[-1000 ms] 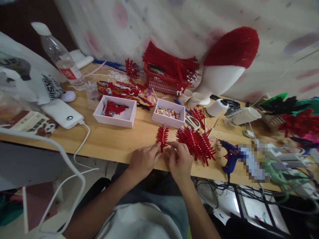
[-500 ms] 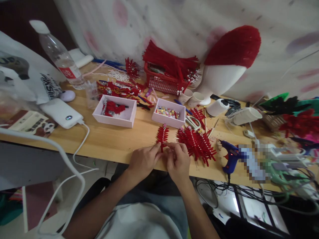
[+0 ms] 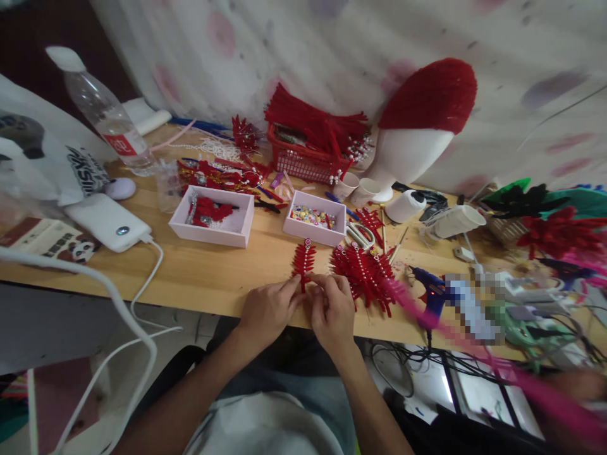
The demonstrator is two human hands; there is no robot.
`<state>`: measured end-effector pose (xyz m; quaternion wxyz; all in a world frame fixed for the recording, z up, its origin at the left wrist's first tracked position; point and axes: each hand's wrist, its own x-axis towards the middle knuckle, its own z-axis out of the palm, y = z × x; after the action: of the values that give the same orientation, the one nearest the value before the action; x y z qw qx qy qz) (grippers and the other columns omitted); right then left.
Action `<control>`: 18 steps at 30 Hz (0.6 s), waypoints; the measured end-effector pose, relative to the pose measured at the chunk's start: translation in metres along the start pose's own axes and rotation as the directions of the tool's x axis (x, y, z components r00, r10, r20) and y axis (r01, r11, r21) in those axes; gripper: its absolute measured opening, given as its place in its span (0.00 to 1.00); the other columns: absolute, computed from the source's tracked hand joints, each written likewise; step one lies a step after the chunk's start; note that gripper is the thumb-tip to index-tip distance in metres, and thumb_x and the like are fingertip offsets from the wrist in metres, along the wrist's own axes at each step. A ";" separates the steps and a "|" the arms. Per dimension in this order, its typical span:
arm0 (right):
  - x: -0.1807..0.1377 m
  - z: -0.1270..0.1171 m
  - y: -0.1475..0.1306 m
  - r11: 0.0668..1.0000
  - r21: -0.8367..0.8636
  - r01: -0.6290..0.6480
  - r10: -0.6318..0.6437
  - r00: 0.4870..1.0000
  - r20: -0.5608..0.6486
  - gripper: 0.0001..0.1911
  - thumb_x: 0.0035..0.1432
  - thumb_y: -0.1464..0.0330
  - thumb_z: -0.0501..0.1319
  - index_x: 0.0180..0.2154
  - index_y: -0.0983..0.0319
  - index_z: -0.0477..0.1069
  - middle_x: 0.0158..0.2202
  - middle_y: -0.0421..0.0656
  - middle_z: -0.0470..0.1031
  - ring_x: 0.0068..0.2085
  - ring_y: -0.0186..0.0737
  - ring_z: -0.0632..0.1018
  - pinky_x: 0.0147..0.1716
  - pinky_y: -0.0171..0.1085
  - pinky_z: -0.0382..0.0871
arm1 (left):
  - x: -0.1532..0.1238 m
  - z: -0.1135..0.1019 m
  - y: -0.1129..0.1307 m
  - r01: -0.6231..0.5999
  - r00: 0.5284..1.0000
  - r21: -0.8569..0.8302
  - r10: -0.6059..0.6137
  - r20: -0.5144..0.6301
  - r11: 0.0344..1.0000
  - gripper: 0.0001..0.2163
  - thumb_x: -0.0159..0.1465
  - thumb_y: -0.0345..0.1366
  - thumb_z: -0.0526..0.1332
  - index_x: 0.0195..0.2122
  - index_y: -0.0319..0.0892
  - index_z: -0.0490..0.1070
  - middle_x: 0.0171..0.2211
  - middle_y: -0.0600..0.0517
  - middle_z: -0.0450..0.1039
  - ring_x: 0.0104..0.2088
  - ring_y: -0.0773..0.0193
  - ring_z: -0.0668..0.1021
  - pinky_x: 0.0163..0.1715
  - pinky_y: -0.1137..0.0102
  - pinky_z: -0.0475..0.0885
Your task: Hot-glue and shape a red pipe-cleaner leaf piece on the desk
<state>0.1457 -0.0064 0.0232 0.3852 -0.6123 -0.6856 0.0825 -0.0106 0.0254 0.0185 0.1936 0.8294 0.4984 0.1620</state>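
Note:
A red fuzzy leaf-shaped ornament (image 3: 304, 258) stands out from between my hands at the table's front edge. A line of white beads runs down its middle, with a pink round piece at its tip. My left hand (image 3: 269, 311) pinches its lower end from the left. From the right, the bent fingers of my right hand (image 3: 333, 308) close on the same end, and the fingertips partly hide it. Just right of my right hand lies a pile of similar red ornaments (image 3: 364, 275), also beaded.
Two small pink boxes, one with red pieces (image 3: 241, 235) and one with beads (image 3: 296, 232), stand behind my hands. Scissors (image 3: 364, 239), a blue glue gun (image 3: 434, 294) and a red basket (image 3: 303, 163) are around. At right, a blurred pink strip (image 3: 474, 347) crosses the table edge near another person's hand (image 3: 581, 384).
A blurred pink strip and another person's hand have come in from the lower right. The view has shifted slightly. My hands keep their pinch on the ornament.

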 end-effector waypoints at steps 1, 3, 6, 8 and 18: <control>0.000 0.000 0.000 1.000 -0.007 0.003 -0.003 1.000 0.006 0.13 0.66 0.73 0.52 0.46 0.58 0.72 0.39 0.45 0.75 0.44 0.45 0.72 0.44 0.44 0.69 | 0.000 0.000 0.000 0.006 1.000 0.000 -0.006 0.008 1.000 0.18 0.70 0.42 0.57 0.59 0.43 0.72 0.40 0.41 0.82 0.36 0.54 0.82 0.34 0.68 0.71; 0.000 0.000 0.000 1.000 -0.017 0.004 -0.003 1.000 0.019 0.13 0.66 0.73 0.52 0.46 0.59 0.72 0.38 0.45 0.75 0.44 0.45 0.72 0.43 0.43 0.69 | 0.001 0.000 0.000 0.020 1.000 0.024 -0.020 0.022 1.000 0.19 0.70 0.42 0.58 0.59 0.43 0.72 0.39 0.41 0.82 0.35 0.55 0.82 0.34 0.68 0.71; -0.001 0.001 0.000 1.000 -0.020 0.004 -0.004 1.000 0.003 0.13 0.66 0.73 0.52 0.47 0.59 0.72 0.38 0.45 0.75 0.44 0.45 0.72 0.43 0.43 0.69 | 0.000 0.002 -0.001 0.030 0.999 0.063 -0.031 0.017 0.998 0.19 0.70 0.43 0.58 0.59 0.44 0.72 0.40 0.42 0.82 0.35 0.54 0.82 0.33 0.67 0.71; -0.001 0.001 0.000 1.000 -0.019 0.000 0.000 1.000 -0.006 0.13 0.66 0.72 0.53 0.47 0.59 0.72 0.37 0.45 0.75 0.43 0.45 0.72 0.43 0.43 0.69 | 0.000 0.003 -0.002 0.026 1.000 0.058 -0.027 0.004 0.998 0.19 0.70 0.43 0.58 0.59 0.45 0.72 0.40 0.42 0.82 0.36 0.54 0.83 0.33 0.67 0.71; -0.003 0.003 0.001 1.000 -0.026 -0.003 0.003 1.000 0.013 0.13 0.65 0.73 0.52 0.46 0.59 0.73 0.38 0.45 0.73 0.43 0.44 0.72 0.43 0.43 0.70 | 0.000 0.003 -0.001 0.041 0.999 0.060 -0.041 0.004 0.997 0.18 0.70 0.42 0.58 0.58 0.43 0.72 0.39 0.42 0.82 0.35 0.56 0.83 0.36 0.68 0.73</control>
<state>0.1444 -0.0077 0.0197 0.3726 -0.6176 -0.6883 0.0781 -0.0095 0.0253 0.0154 0.1732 0.8247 0.5196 0.1410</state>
